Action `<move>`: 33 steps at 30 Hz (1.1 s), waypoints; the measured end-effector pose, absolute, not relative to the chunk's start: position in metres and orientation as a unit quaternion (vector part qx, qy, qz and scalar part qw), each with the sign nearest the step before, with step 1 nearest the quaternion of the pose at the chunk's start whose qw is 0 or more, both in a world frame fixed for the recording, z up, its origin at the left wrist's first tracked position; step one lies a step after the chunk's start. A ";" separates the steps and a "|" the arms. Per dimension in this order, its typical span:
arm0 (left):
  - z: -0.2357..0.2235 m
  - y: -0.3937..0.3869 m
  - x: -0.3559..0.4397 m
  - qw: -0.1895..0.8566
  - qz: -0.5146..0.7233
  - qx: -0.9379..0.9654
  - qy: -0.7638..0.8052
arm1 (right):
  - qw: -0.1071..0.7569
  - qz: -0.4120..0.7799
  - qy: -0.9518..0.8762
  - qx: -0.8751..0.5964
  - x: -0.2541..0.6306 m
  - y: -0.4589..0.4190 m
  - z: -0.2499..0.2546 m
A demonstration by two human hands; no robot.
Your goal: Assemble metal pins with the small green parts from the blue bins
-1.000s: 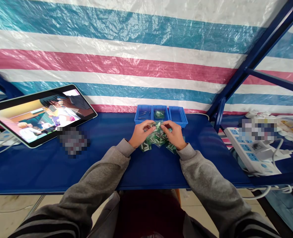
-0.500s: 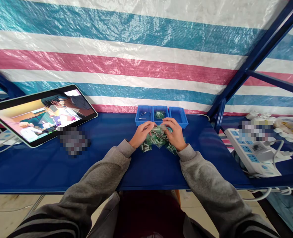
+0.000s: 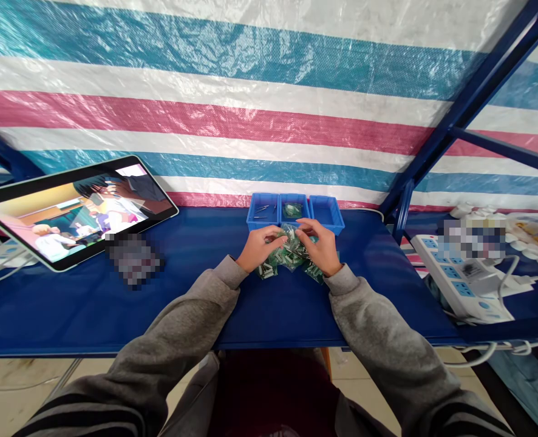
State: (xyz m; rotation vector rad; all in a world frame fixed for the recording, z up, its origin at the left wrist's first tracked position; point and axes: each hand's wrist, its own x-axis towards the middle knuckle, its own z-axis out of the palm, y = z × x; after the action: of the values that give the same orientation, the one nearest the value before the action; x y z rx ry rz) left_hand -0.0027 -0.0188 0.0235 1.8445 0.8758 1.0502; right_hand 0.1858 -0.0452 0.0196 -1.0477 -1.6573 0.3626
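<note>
Between my hands is a small clear plastic bag (image 3: 291,250) with green and silvery pieces inside; their exact kind is too small to tell. My left hand (image 3: 258,249) has its thumb and fingers pinched at the bag's upper left edge. On the opposite side, my right hand (image 3: 322,246) curls its thumb and fingers at the upper right edge. More bags of the same look lie under and beside it: one bag (image 3: 268,269) below my left hand, another bag (image 3: 313,272) below my right wrist.
Just behind my hands stand three joined blue bins (image 3: 295,223); thin metal pieces (image 3: 262,211) lie in the left one, a clear bag (image 3: 292,210) in the middle one. A tablet (image 3: 80,212) leans at left, near a blurred-out item (image 3: 135,260). A power strip (image 3: 460,279) sits at right.
My left thumb and fingers have spread a little along the bag's top, and the bag stands more upright between my hands. My right hand has barely moved.
</note>
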 end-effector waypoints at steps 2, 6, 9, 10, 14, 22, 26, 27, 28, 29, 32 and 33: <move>0.023 -0.017 -0.003 0.430 0.430 0.711 0.354 | 0.533 0.151 -0.714 -0.428 0.187 -0.045 0.020; 0.024 -0.016 -0.003 0.481 0.443 0.670 0.352 | 0.510 0.106 -0.763 -0.383 0.187 -0.044 0.018; 0.023 -0.017 -0.002 0.505 0.426 0.676 0.327 | 0.502 0.089 -0.771 -0.382 0.186 -0.042 0.017; 0.022 -0.017 -0.002 0.500 0.426 0.683 0.321 | 0.501 0.094 -0.766 -0.391 0.185 -0.042 0.017; 0.020 -0.015 -0.002 0.413 0.433 0.726 0.338 | 0.512 0.134 -0.722 -0.445 0.185 -0.041 0.016; 0.019 -0.015 0.000 0.468 0.415 0.709 0.327 | 0.514 0.221 -0.687 -0.465 0.186 -0.047 0.020; 0.020 -0.014 0.000 0.525 0.434 0.654 0.330 | 0.505 0.214 -0.702 -0.455 0.187 -0.048 0.020; 0.020 -0.014 0.000 0.535 0.438 0.643 0.329 | 0.505 0.202 -0.715 -0.440 0.187 -0.047 0.020; 0.021 -0.014 -0.001 0.543 0.442 0.635 0.327 | 0.503 0.185 -0.731 -0.422 0.187 -0.046 0.019; 0.021 -0.014 -0.001 0.550 0.441 0.632 0.322 | 0.502 0.164 -0.747 -0.405 0.187 -0.045 0.018; 0.023 -0.015 -0.002 0.554 0.429 0.645 0.304 | 0.498 0.113 -0.772 -0.378 0.186 -0.042 0.016; 0.023 -0.016 -0.002 0.544 0.429 0.654 0.304 | 0.500 0.105 -0.772 -0.378 0.186 -0.041 0.015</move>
State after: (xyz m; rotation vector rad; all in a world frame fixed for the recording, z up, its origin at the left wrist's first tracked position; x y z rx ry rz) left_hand -0.0025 -0.0158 0.0233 1.5517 0.7224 1.0171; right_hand 0.1861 -0.0407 0.0154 -0.9137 -1.8683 0.2544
